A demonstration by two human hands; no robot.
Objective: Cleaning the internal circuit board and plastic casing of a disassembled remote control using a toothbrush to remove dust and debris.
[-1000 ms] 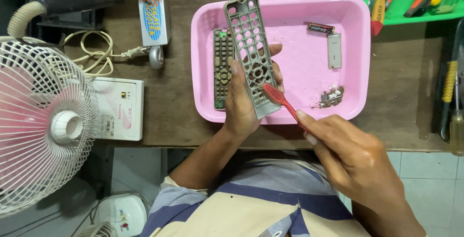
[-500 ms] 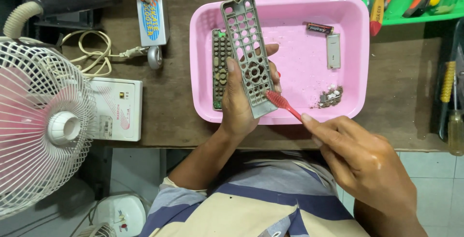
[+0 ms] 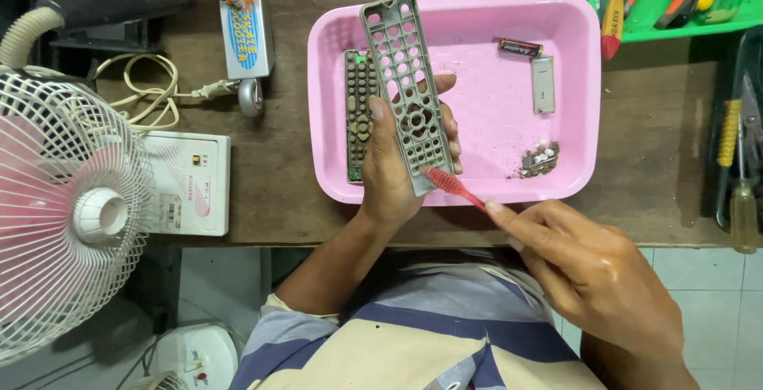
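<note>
Head view shows our left hand (image 3: pixel 397 171) wrapped around a grey remote-control front cover (image 3: pixel 405 92), fingers curled behind it and thumb pressed on its near face — a firm hold. The cover's long axis runs away from us and leans a little to the left, its top end up over the far wall of the pink tray (image 3: pixel 572 191), its bottom end down by our palm. Our right hand (image 3: pixel 592 275) pinches the handle of a red toothbrush (image 3: pixel 453 186) between thumb and forefinger, closed tight on it. The brush lies slanted, head pointing up and to the left, and its bristled end meets the lower right corner of the cover — just beside the left hand's fingertips. So the cover sits up and left of the right hand, with the brush bridging the two.

Inside the tray, left of the cover, lies the rubber keypad (image 3: pixel 359 116), parallel to it. Farther right in the tray we see a battery (image 3: pixel 520 47), a small grey battery door (image 3: pixel 544 84) and a little heap of small parts (image 3: pixel 540 159), all well apart from both hands.
</note>
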